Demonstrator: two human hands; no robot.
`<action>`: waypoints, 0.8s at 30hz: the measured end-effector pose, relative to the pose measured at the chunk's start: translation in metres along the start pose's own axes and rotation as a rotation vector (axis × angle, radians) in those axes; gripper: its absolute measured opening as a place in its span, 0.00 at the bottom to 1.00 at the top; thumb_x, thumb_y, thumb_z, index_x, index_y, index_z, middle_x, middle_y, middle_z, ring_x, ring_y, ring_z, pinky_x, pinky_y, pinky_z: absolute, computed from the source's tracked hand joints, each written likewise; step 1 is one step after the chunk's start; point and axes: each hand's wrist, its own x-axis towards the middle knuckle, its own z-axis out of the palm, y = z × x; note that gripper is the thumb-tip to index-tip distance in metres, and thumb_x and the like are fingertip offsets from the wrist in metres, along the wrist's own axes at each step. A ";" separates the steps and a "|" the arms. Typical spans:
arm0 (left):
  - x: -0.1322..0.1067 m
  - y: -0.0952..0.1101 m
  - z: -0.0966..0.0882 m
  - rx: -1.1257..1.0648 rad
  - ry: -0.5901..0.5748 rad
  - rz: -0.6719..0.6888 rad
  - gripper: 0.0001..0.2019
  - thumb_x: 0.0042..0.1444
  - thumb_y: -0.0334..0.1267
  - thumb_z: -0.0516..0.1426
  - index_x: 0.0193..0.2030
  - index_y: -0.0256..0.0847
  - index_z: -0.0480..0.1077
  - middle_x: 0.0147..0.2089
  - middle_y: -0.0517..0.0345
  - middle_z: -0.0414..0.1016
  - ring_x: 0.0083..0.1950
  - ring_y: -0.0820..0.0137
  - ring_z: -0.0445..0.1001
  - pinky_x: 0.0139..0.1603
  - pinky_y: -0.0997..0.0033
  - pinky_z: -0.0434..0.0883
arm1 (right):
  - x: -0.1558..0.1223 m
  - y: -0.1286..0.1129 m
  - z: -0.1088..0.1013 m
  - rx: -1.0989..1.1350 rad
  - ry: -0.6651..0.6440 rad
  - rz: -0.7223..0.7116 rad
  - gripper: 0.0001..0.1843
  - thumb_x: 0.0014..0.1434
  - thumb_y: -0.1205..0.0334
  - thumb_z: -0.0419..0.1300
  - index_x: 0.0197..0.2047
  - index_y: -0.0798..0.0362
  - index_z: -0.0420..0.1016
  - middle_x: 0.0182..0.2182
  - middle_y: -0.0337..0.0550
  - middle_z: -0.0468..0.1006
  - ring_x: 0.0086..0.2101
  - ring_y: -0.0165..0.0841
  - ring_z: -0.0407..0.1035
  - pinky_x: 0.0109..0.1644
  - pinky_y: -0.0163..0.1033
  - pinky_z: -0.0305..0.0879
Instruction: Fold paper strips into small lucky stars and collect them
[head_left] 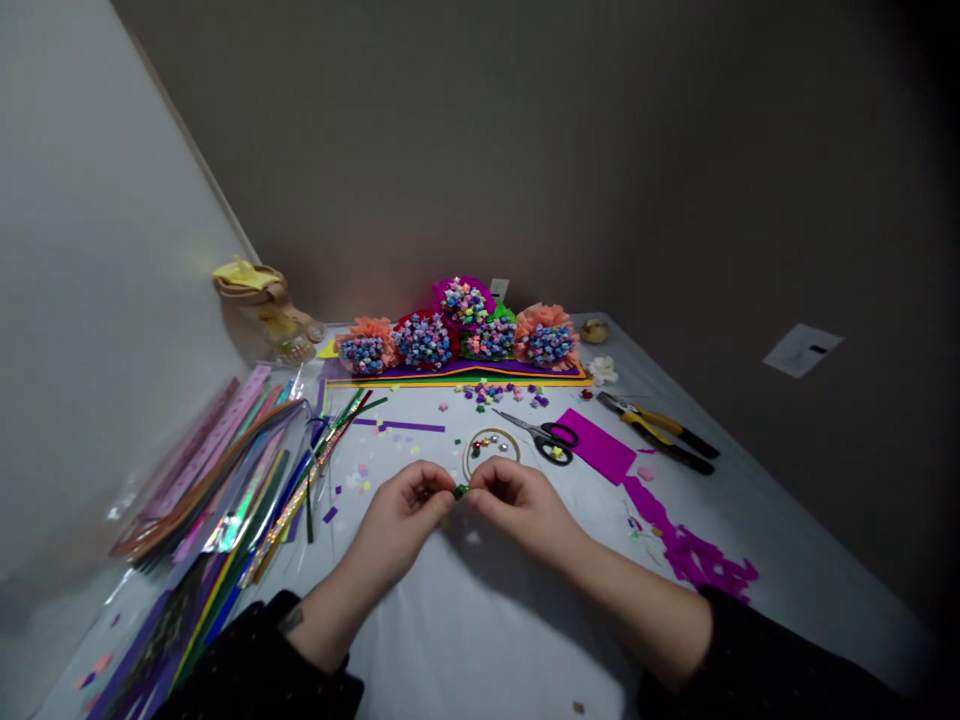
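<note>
My left hand (405,515) and my right hand (517,505) meet over the white table (480,620), fingers pinched together on a tiny green folded paper piece (460,490) held between them. Just beyond the fingertips lies a thin ring (491,447) with a few small paper stars inside it. Scissors with black and purple handles (544,438) lie a little farther back to the right.
Bundles of coloured paper strips (225,500) fill the left side. Paper flowers filled with stars (461,335) stand at the back wall. Magenta paper and scraps (660,510) and yellow-handled pliers (660,430) lie at the right. A wooden figure (266,310) stands at back left.
</note>
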 end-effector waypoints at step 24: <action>-0.004 -0.002 -0.002 0.176 0.141 0.236 0.12 0.40 0.35 0.64 0.31 0.40 0.66 0.35 0.59 0.68 0.39 0.68 0.67 0.40 0.71 0.63 | -0.006 -0.004 0.012 0.551 -0.177 0.236 0.20 0.46 0.47 0.68 0.31 0.55 0.71 0.23 0.35 0.68 0.21 0.25 0.60 0.26 0.32 0.57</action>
